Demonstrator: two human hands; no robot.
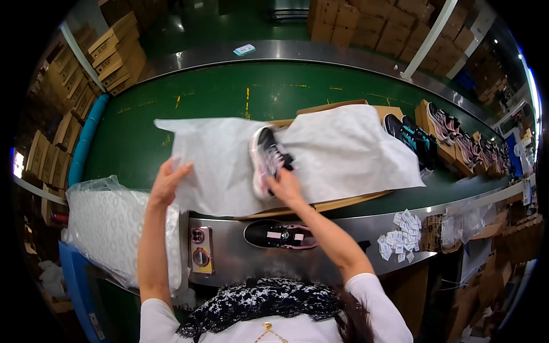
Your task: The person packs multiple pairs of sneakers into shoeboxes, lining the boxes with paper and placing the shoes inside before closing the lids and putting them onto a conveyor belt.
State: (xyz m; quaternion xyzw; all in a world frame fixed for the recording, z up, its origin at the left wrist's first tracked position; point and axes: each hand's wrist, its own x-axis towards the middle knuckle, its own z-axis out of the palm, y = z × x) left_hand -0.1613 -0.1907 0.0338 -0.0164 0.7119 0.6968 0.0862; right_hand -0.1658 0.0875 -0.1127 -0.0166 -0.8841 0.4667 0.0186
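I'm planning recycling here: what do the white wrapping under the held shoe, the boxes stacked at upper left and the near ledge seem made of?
Wrapping: probably tissue paper, matte, thin and creased. Boxes: likely cardboard, matte brown, crisp-edged. Ledge: apparently metal, smooth grey with blurred reflections.

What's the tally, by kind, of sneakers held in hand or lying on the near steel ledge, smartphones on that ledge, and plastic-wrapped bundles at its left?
Sneakers: 2 (held sneaker in the right hand; loose sneaker on the steel ledge)
Smartphone: 1
Plastic-wrapped white bundle: 1
Total: 4
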